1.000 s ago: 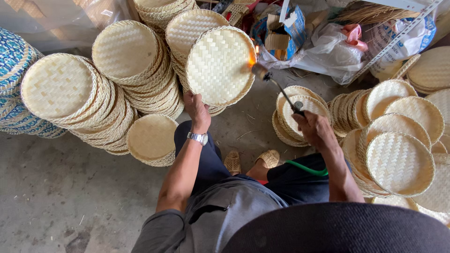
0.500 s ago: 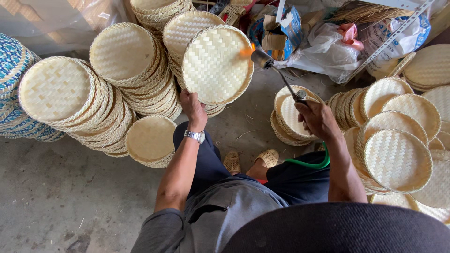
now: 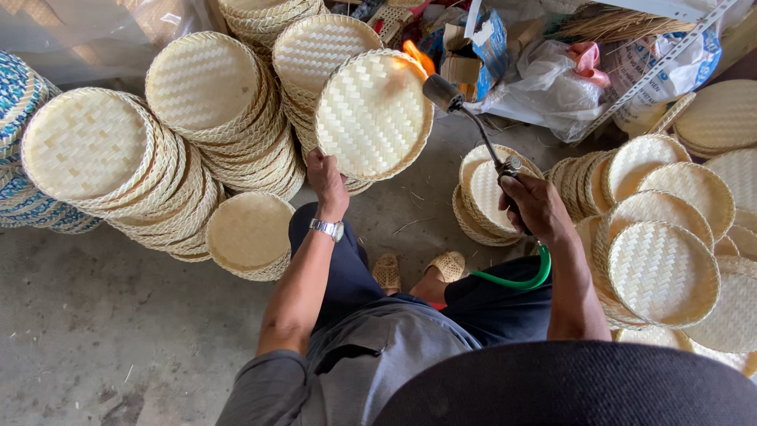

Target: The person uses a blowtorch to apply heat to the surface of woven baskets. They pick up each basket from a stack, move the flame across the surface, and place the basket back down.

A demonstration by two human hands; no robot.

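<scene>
Since half a second ago my torch flame has climbed to the upper right rim of the tray I hold, and the tray has tipped a little more toward me. My left hand (image 3: 327,183) has its fingers closed on the lower edge of one round woven bamboo tray (image 3: 373,114), held upright above my knees. My right hand (image 3: 536,207) has its fingers wrapped around the handle of one gas torch (image 3: 473,130), a thin metal wand with a dark nozzle, its orange flame (image 3: 418,55) touching the tray's rim. One green hose (image 3: 520,278) curls below that hand.

Left of the held tray I count three leaning stacks of like trays (image 3: 205,87), pale, flat, herringbone-woven with bound rims, plus one tray (image 3: 248,235) lying alone lower down. Far left of it stands one blue-and-white woven stack (image 3: 16,95). Right of it, one low stack (image 3: 485,197) rests on the concrete floor (image 3: 102,331), with more stacks (image 3: 662,272) overlapping beyond. Crumpled plastic bags (image 3: 552,79) lie above right.
</scene>
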